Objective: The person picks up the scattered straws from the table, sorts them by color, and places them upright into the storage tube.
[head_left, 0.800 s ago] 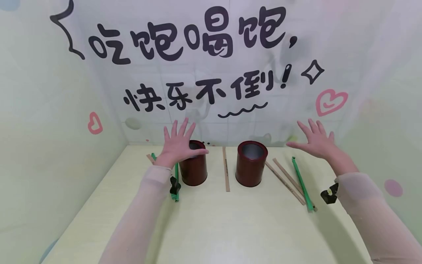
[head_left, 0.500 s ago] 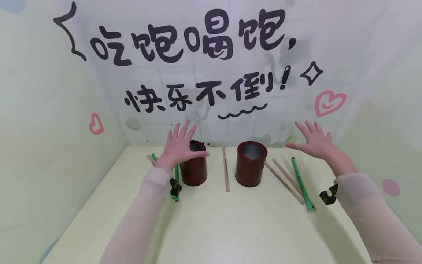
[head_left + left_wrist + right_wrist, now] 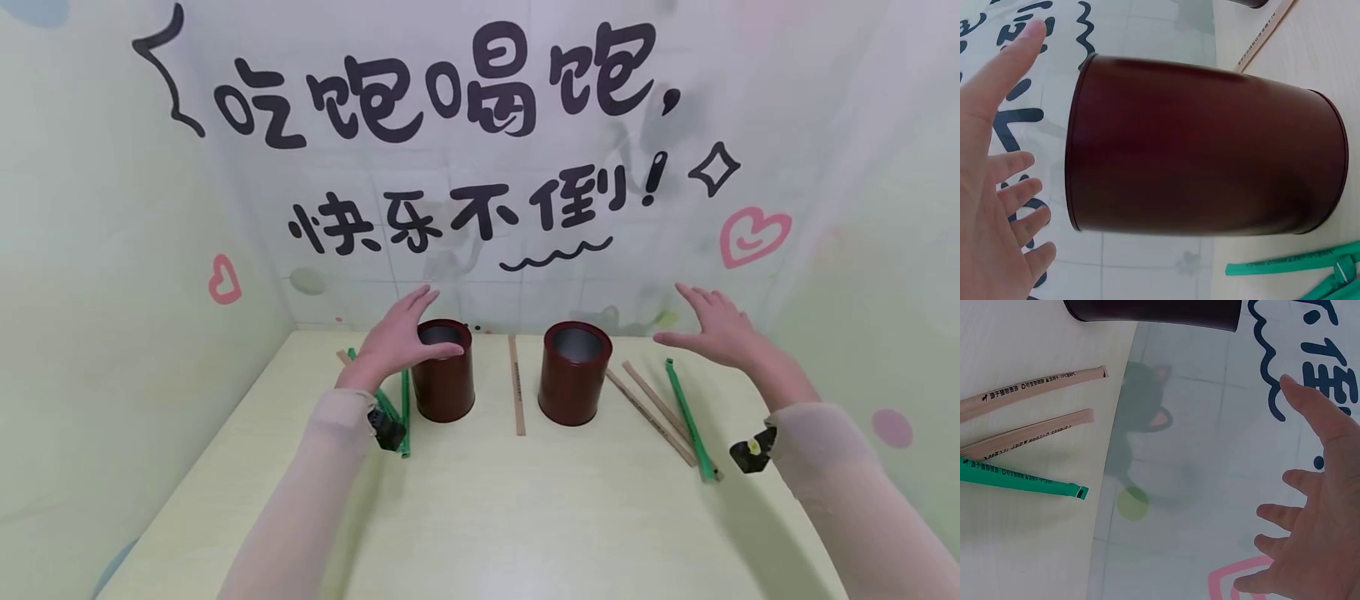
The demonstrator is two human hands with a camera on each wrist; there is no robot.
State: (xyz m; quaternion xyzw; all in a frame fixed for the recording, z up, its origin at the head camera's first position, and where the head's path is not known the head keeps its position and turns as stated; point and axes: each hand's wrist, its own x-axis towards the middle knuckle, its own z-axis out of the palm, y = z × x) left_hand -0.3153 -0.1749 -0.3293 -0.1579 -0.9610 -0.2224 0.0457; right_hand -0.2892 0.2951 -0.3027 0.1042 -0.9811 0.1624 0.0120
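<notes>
The left dark-red canister (image 3: 444, 387) stands upright on the worktop (image 3: 487, 517), long axis vertical, at four o'clock from the left hand (image 3: 390, 339), the nearer hand, with no contact seen. The matching right dark-red canister (image 3: 572, 392) stands at eight o'clock from the right hand (image 3: 722, 335), well apart. Both hands are empty, their grasp wide. Between the canisters, a brown stick packet (image 3: 517, 387) points to twelve.

Strip (image 3: 517, 387) on table (image 3: 480, 508), between two canisters (image 3: 572, 392)
</notes>
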